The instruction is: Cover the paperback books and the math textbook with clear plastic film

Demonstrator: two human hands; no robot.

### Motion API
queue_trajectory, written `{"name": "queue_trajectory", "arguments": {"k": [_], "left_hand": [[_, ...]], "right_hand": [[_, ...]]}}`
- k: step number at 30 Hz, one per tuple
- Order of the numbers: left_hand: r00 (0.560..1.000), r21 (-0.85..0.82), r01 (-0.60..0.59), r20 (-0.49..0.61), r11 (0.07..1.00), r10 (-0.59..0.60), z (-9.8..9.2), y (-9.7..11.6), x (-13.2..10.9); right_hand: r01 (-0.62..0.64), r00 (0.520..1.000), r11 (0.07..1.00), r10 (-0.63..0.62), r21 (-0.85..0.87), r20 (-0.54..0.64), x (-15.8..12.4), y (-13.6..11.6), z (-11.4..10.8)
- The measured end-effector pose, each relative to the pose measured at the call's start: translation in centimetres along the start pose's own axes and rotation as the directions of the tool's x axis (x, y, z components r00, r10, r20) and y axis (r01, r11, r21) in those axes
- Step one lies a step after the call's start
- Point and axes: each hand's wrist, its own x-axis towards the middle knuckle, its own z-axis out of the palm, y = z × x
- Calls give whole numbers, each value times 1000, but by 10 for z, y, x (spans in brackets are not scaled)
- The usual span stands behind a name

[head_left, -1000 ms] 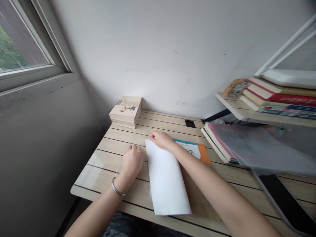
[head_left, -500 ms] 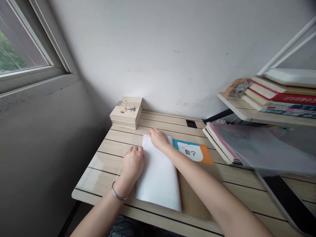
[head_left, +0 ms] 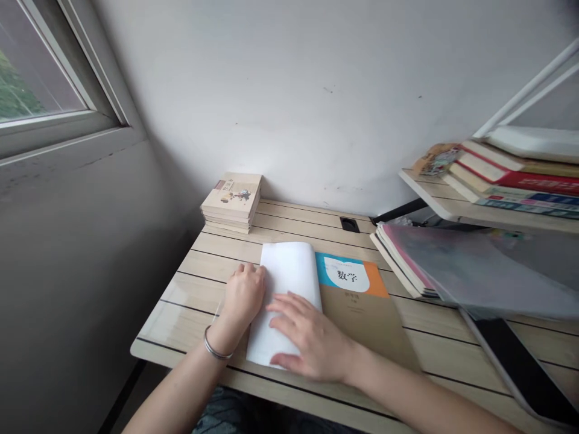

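Observation:
A white sheet (head_left: pixel 289 271) lies folded over the left part of a textbook (head_left: pixel 364 325), with a curved fold along its right side. The book's cover is brown with a blue and orange top. My left hand (head_left: pixel 245 295), fingers curled, is closed on the sheet's left edge; its fingertips are hidden. On the lower part of the sheet rests my right hand (head_left: pixel 312 337), palm down with fingers spread. A thin clear edge (head_left: pixel 219 310) shows left of my left wrist.
A stack of beige books (head_left: pixel 233 202) stands at the back left of the slatted desk (head_left: pixel 181 301). To the right are notebooks under a translucent folder (head_left: pixel 479 271), a dark flat panel (head_left: pixel 520 367) and a raised shelf (head_left: pixel 447 202) with books. A black desk socket (head_left: pixel 349 225) sits near the wall.
My right hand has moved from the sheet's top edge down toward its lower part, and its fingers have spread. The sheet's right side now curves. My left hand has stayed at the left edge.

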Motion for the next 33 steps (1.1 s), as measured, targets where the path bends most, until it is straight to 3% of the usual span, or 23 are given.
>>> {"name": "queue_trajectory", "arguments": {"k": [4,7,14,21,33], "left_hand": [[999,17,-8,32,1000,8,-1,0,1],[999,26,-37,40,999,36,-3,1,-1],[995,-13,-102,5,995,102,-4,-2,-4],[985,-71,-160,59,984,165,-7,-6,3],[976,-102,-214,8,971,216,-8,-11,2]], "right_hand": [[36,986,999,-35,-5,166,-18,-15,8],[15,978,1000,-10,-23,209,-15,-15,8],[-23,977,994,45,-111,208,-7,-17,11],[-44,983,996,58,-84,172,-7,-18,11],[-99,985,990,112,-104,134,-6,-21,7]]}}
